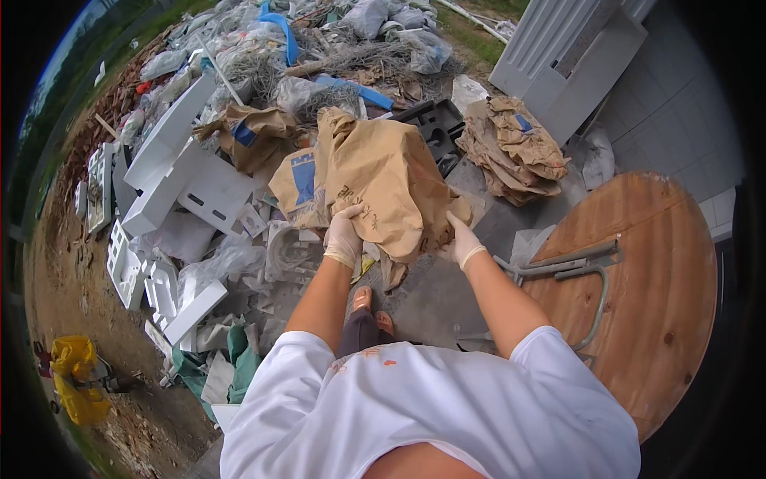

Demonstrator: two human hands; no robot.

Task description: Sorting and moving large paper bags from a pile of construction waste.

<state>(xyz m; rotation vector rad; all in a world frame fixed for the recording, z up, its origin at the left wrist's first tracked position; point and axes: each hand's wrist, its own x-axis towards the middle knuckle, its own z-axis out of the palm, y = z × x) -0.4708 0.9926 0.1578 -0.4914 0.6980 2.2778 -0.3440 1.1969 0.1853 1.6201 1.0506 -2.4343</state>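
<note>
A large crumpled brown paper sack (383,179) with a blue print and dark writing is held up in front of me. My left hand (344,235), in a pale thin glove, grips its near left edge. On the near right side, my gloved right hand (461,241) has hold of the same sack; some of its fingers are hidden behind the paper. To the right, a stack of flattened paper sacks (513,149) lies on the ground. Another crumpled paper sack (251,135) rests on the rubbish, left of the held one.
A heap of plastic bags and tangled strips (335,48) rises ahead. White foam pieces (179,173) lie at left. A round wooden tabletop (634,299) with folding metal legs leans at right, below pale panels (568,66). Black moulded packaging (435,129) sits behind the held sack.
</note>
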